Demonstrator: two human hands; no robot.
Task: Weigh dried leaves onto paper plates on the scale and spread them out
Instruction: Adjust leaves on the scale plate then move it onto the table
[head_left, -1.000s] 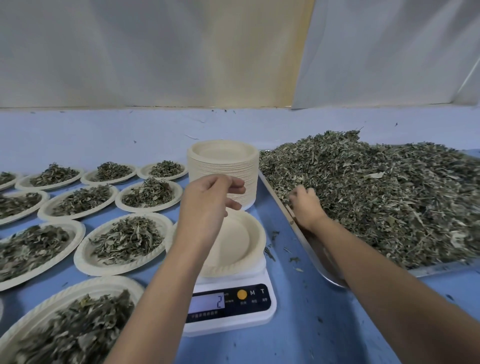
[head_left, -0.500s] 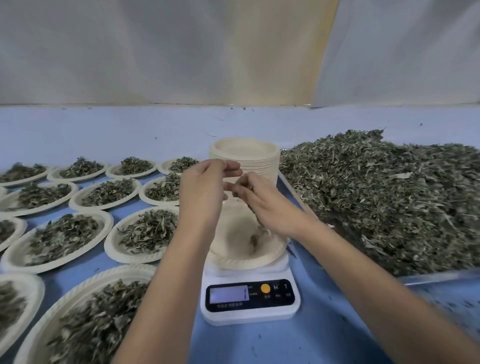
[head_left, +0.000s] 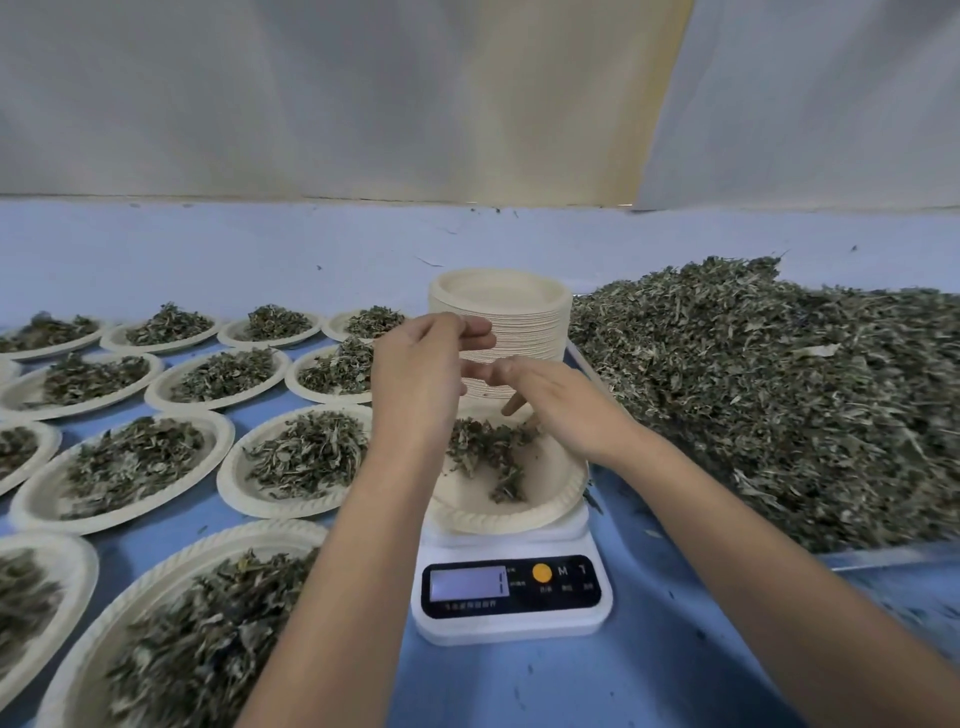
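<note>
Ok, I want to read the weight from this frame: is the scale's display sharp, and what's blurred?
Head view: the white digital scale's display is pale and smeared, digits illegible; motion blur softens the nearest cream paper plate of leaves and the heaped dried green leaves at right.

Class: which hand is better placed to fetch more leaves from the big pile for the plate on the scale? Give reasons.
Right, probably: the right hand hovers over the plate nearest the leaf pile; the left hand is farther from it.

Scale display (head_left: 467, 583) unreadable (blurred); weighing plate (head_left: 509, 522) partly behind L arm (head_left: 363, 545); leaf pile (head_left: 779, 405) cropped R edge.
</note>
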